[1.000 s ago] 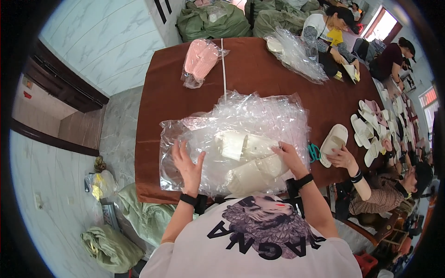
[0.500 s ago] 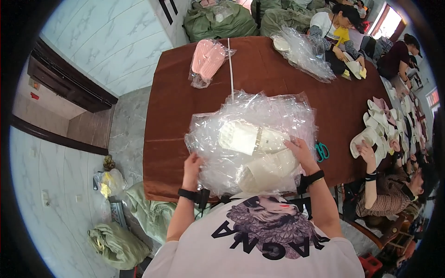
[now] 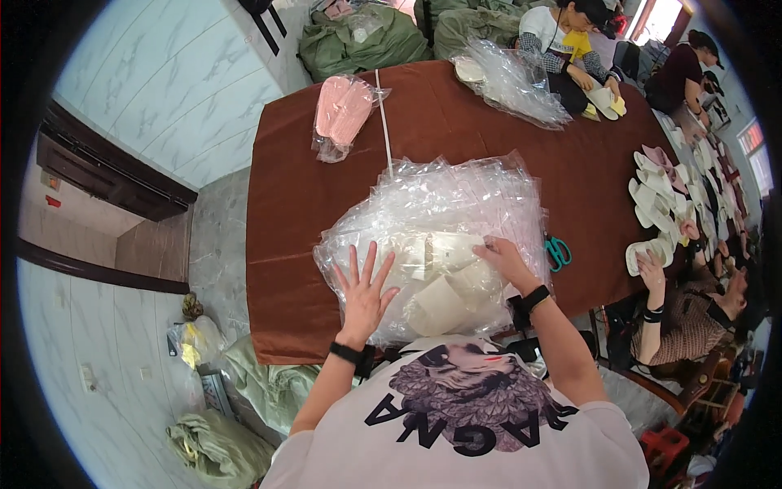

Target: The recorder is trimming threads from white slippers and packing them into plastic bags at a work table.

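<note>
A pair of cream slippers lies on a broad pile of clear plastic bags (image 3: 456,191) at the near side of the brown table. The upper slipper (image 3: 450,254) lies crosswise with film glinting over it; the lower slipper (image 3: 440,305) is tilted closer to me. My left hand (image 3: 364,293) is spread flat over the left part of the pile, fingers apart and holding nothing. At the slippers' right end, the fingers of my right hand (image 3: 507,262) are closed on the edge of a clear bag around them.
Teal scissors (image 3: 558,253) lie right of the pile. Bagged pink slippers (image 3: 344,114) rest farther back, and filled clear bags (image 3: 509,81) lie at the far right. A person (image 3: 570,49) handles slippers there; another sits near the slipper heap (image 3: 656,196) on the right.
My left hand has risen from the pile's left edge and spread its fingers over it. My right hand has shifted slightly left along the slippers. The view has turned a little.
</note>
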A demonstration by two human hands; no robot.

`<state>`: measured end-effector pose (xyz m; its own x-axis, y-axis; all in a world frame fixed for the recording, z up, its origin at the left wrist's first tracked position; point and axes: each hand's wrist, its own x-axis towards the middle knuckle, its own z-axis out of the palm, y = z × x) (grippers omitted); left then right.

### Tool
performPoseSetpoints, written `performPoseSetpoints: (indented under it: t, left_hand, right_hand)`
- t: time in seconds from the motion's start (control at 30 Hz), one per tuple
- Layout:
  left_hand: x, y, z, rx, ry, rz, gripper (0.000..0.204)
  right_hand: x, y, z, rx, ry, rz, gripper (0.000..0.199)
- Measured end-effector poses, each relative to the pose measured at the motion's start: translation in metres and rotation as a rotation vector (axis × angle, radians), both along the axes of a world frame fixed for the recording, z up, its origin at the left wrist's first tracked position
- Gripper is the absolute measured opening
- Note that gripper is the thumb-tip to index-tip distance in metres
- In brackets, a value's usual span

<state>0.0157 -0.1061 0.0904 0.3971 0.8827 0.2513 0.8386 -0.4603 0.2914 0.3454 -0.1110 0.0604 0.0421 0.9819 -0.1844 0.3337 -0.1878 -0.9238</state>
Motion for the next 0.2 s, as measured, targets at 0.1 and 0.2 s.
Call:
performPoseSetpoints:
  t: [0.1, 0.2]
  left_hand:
    - [-0.011, 0.014, -0.073, -0.126, 0.124, 0.058, 0.068]
    - [-0.034, 0.013, -0.118, -0.233, 0.249, 0.213, 0.077]
  right_hand:
    - [0.011, 0.005, -0.016, 0.021, -0.150, 0.037, 0.031]
    - [0.037, 0.001, -0.011, 0.009, -0.128, -0.026, 0.032]
